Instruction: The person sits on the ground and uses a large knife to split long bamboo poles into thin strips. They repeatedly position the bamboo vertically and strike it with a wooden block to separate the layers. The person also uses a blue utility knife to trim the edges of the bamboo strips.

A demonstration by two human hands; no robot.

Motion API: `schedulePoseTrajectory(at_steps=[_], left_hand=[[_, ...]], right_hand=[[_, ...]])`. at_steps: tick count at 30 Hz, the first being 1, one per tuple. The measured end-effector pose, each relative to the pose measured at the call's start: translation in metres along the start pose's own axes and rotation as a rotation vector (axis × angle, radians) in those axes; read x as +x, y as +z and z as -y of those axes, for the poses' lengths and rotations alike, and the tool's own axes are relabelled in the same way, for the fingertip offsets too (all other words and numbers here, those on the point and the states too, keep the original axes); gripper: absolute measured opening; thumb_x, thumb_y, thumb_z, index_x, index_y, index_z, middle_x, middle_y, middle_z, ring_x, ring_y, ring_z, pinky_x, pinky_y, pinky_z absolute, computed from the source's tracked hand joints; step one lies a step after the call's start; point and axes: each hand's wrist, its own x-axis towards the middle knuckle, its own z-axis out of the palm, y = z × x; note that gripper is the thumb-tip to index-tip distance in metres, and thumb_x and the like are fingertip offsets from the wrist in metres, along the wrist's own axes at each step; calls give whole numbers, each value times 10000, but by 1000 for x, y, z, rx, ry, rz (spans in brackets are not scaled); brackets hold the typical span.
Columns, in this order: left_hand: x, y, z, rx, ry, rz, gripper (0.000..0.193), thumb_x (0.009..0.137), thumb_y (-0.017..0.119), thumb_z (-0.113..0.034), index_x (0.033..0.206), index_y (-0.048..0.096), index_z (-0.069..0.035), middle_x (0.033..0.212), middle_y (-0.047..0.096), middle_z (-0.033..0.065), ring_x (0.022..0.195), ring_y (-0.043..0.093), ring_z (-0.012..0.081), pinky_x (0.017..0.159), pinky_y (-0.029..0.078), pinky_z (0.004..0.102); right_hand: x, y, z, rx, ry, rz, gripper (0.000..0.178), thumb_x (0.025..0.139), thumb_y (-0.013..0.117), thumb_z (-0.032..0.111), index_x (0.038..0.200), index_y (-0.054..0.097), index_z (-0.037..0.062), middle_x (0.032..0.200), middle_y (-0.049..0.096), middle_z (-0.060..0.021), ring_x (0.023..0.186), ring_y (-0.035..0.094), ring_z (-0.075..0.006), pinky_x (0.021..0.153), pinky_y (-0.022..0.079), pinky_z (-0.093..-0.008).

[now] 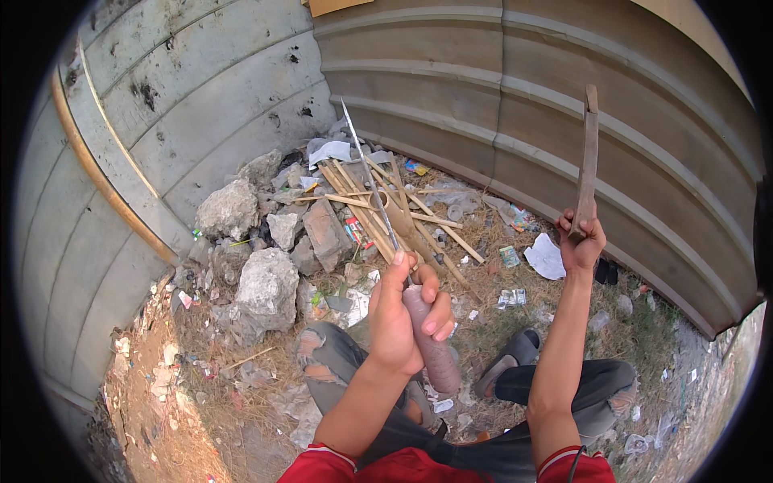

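Note:
In front of me, my left hand (398, 318) grips a long-bladed knife (372, 181) where its blade meets the handle. The thin blade slants up and away, seen almost edge-on. Its thick, dull pinkish-brown handle (435, 350) sticks out below my fingers toward me. Off to the right, my right hand (581, 237) is closed around the lower end of a flat strip of wood (589, 153), raised nearly upright. Blade and wood strip are well apart. Beyond my left hand, a pile of bamboo strips (346, 189) lies on the ground, partly behind the blade.
Rubble rocks (268, 286) are heaped at left. Corrugated metal panels (419, 80) and a grey wall (201, 97) meet at the far corner. A bent wooden pole (113, 193) leans on the left wall. Paper scraps (545, 256) litter the ground. My sandalled foot (511, 358) is below.

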Motion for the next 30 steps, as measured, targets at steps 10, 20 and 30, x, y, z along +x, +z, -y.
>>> schedulePoseTrajectory(at_steps=[10, 20, 30], left_hand=[[-7, 8, 12, 19, -15, 9, 248, 1114, 427, -412, 1088, 537, -191, 780, 474, -5, 477, 451, 101, 414, 405, 274], [-10, 9, 12, -23, -41, 35, 231, 1101, 463, -411, 1087, 539, -193, 784, 482, -4, 482, 444, 104, 432, 399, 282], [-15, 0, 3, -2, -41, 22, 260, 1108, 439, -423, 1074, 532, -183, 779, 474, -12, 465, 446, 99, 405, 393, 276]], right_hand=[[22, 204, 85, -216, -107, 422, 722, 1002, 524, 357, 1592, 261, 35, 1151, 595, -177, 927, 634, -264, 811, 626, -518], [38, 262, 149, -459, 423, 783, 856, 692, 605, 127, 1493, 394, -90, 1001, 601, -150, 782, 615, -233, 920, 603, -588], [20, 328, 133, -913, -128, 760, 609, 855, 696, 289, 1369, 551, -5, 938, 662, -129, 739, 652, -196, 648, 574, -335]])
